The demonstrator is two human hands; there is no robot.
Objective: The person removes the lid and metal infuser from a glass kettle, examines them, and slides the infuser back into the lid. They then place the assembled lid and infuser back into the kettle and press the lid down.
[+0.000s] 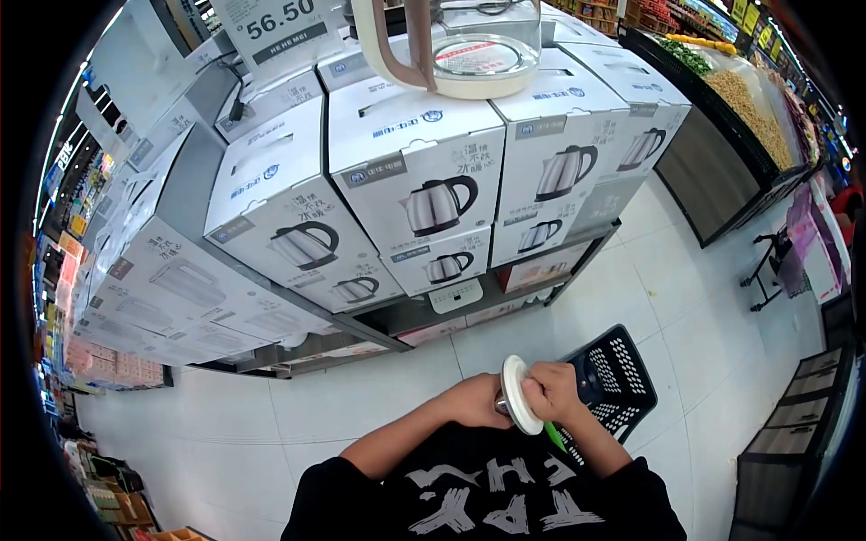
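Note:
A round, cream-white lid is held upright on its edge in front of my chest, between both hands. My left hand is closed on its left side, where a bit of shiny metal shows. On the other side, my right hand is closed against the lid's face, and its fingers hide part of it. A glass kettle with a cream and brown handle stands without a visible lid on the boxes ahead; its upper part is cut off by the frame.
White kettle boxes are stacked on a display stand. A price sign reads 56.50. Beside my right forearm is a black perforated basket with a green part. A produce bin stands at the right.

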